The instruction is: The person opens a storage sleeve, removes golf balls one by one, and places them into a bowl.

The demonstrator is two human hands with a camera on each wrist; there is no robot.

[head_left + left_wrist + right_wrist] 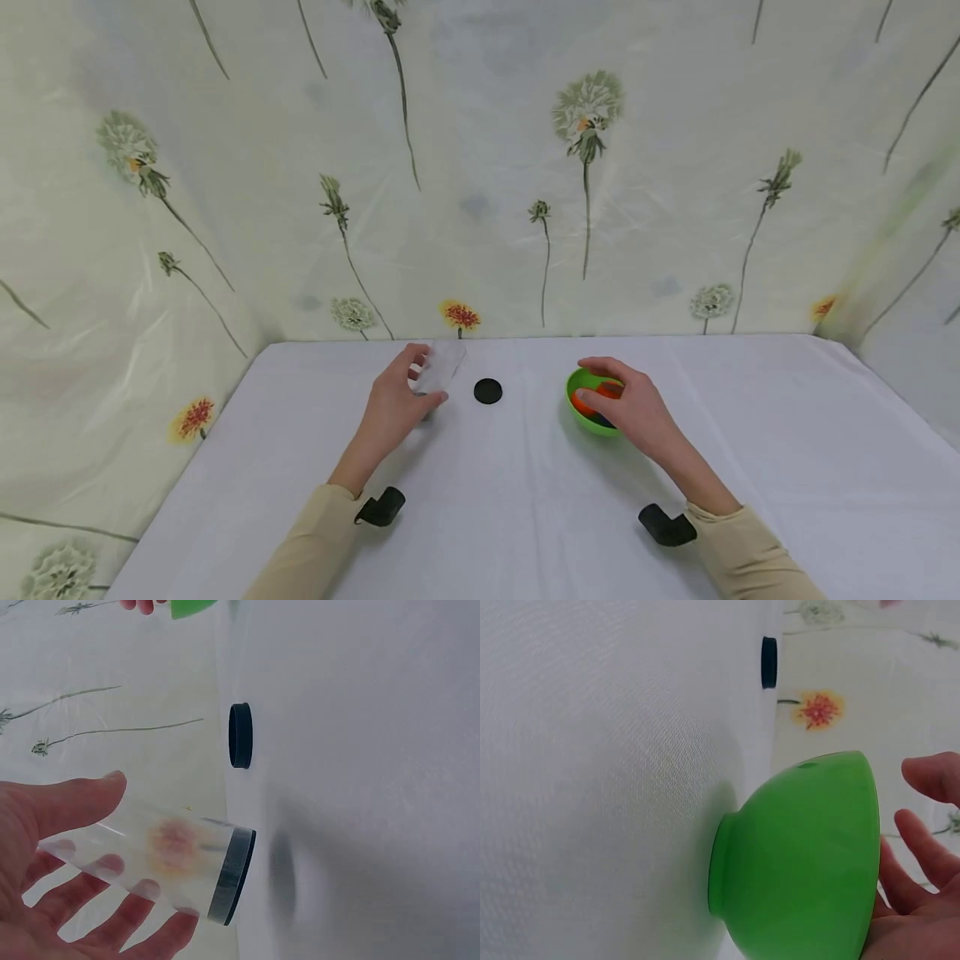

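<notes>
My left hand point(396, 402) grips a clear plastic jar point(169, 851), its thumb on one side and fingers curled round the other. The jar tilts slightly, its dark base point(231, 877) just off the table above its shadow. A round black lid point(488, 391) lies on the table to the right of the jar. Farther right stands a green bowl point(802, 855) with orange-red things point(585, 403) and something dark inside. Over the bowl's mouth hovers my right hand point(636, 410), thumb and fingers spread apart. Whether its fingertips touch the contents is hidden.
A white cloth point(480, 517) covers the table. Behind and to the sides hangs a dandelion-patterned curtain point(480, 250), close to the table's back edge. A black wrist-worn camera mount juts inward from each sleeve, left mount point(381, 507) and right mount point(666, 527).
</notes>
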